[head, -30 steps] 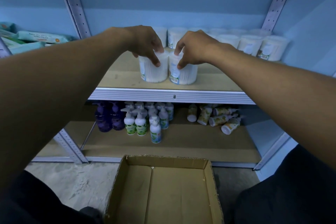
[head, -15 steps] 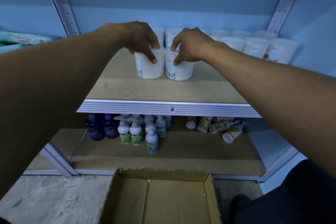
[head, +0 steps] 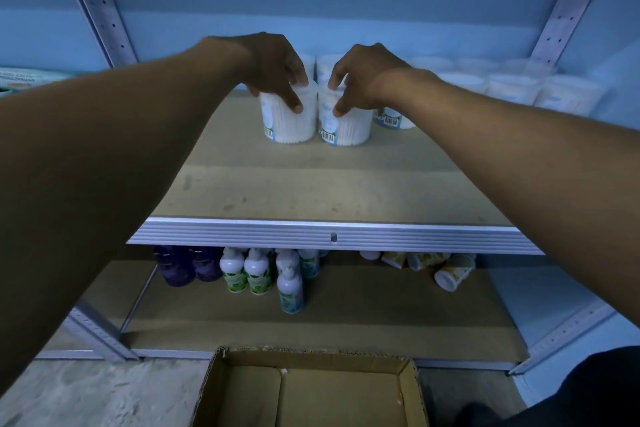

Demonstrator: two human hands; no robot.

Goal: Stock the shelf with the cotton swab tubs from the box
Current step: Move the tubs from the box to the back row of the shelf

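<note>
Two clear cotton swab tubs stand side by side on the wooden shelf board (head: pixel 311 191), towards its back. My left hand (head: pixel 277 69) grips the left tub (head: pixel 289 125) from above, thumb on its front. My right hand (head: pixel 360 80) grips the right tub (head: pixel 346 130) the same way. Behind them a row of more swab tubs (head: pixel 512 87) lines the back of the shelf. The cardboard box (head: pixel 311 392) sits on the floor below, and what shows of its inside holds nothing.
The shelf's metal front rail (head: pixel 332 237) runs across the middle. The lower shelf holds purple bottles (head: pixel 183 267), white pump bottles (head: pixel 256 274) and tipped yellow-labelled tubes (head: pixel 450 274). Perforated metal uprights (head: pixel 100 7) frame the bay. Packets (head: pixel 17 78) lie at far left.
Both hands have pushed the two tubs further back on the shelf, nearer the rear row. The view has shifted closer and lower.
</note>
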